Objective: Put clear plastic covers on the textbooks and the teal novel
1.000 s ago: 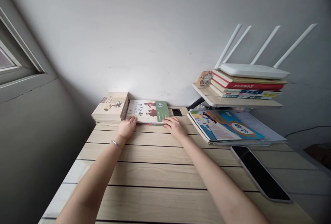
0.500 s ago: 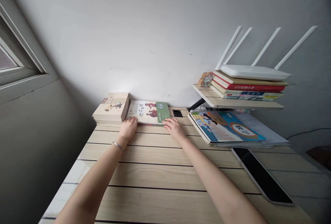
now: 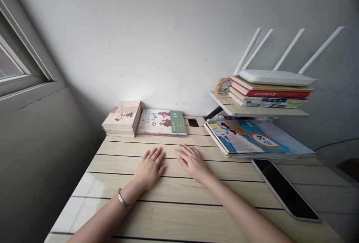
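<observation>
My left hand [image 3: 150, 167] lies flat and open on the wooden desk [image 3: 174, 213], palm down, a metal bracelet on its wrist. My right hand [image 3: 191, 162] lies beside it, also flat with fingers spread, holding nothing. Both hands rest a short way in front of a thin white-and-green book [image 3: 162, 122] that lies flat by the wall. A stack of beige books [image 3: 122, 117] sits just left of that book, touching it.
A pile of colourful workbooks [image 3: 246, 138] lies at the right under a small shelf [image 3: 258, 110] bearing books and a white router [image 3: 276, 77]. A black phone [image 3: 284, 188] lies face up at the right. A window frame [image 3: 25, 74] is on the left wall.
Both hands let go of the white-and-green book and drew back toward me, coming to rest flat on the desk. The book stays by the wall.
</observation>
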Tool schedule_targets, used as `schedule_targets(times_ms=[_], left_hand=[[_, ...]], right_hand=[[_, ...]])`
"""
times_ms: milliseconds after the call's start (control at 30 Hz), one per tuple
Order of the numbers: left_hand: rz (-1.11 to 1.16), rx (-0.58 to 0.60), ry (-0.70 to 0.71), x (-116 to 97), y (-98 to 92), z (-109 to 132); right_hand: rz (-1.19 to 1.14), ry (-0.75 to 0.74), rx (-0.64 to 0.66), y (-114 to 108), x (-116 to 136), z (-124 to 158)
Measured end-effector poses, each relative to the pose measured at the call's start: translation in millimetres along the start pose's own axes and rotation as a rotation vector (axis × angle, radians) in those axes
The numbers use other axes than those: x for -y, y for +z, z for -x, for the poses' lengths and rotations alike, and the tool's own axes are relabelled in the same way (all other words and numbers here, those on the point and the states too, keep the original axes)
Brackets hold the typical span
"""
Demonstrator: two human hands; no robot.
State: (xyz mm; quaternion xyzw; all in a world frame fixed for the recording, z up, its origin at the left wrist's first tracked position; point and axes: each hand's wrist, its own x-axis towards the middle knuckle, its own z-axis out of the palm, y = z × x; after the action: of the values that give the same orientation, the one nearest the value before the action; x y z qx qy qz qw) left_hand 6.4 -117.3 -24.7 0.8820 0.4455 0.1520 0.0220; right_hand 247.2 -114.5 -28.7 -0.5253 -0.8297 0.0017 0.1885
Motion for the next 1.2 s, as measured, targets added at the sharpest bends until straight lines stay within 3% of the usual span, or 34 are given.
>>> schedule_targets(times_ms=[233, 367, 467, 567, 633, 733, 900, 1200], left_hand=[[0.071, -0.052, 0.053, 13.4, 1.6, -3.8], [0.096, -0.098, 0.065, 18.6, 2.0, -5.4], [0.099, -0.101, 0.068, 19.0, 0.0, -6.5], [0.108, -0.099, 0.062, 18.7, -2.0, -7.3], [0.12, -0.107, 0.065, 18.8, -2.4, -7.6], [0.135, -0.118, 0.067, 19.3, -2.2, -8.0], [0.167, -0.107, 0.056, 18.5, -4.3, -7.7], [0.224, -0.096, 0.045, 17.1, -12.8, -7.3]], right_hand=[[-0.185, -0.058, -0.218, -3.9, -5.2, -0.6], [-0.226, -0.046, -0.366, -25.9, -14.0, 14.2], [-0.077, 0.058, -0.445, -53.6, -33.7, 24.7], [0.147, 0.294, -0.47, -79.5, -63.9, 29.1], [0.265, 0.463, -0.396, -91.6, -81.9, 29.3], [0.311, 0.626, -0.152, -101.9, -96.0, 26.5], [0.323, 0.692, 0.194, -111.1, -95.0, 14.1], [0.299, 0.588, 0.32, -117.9, -99.1, 11.5]])
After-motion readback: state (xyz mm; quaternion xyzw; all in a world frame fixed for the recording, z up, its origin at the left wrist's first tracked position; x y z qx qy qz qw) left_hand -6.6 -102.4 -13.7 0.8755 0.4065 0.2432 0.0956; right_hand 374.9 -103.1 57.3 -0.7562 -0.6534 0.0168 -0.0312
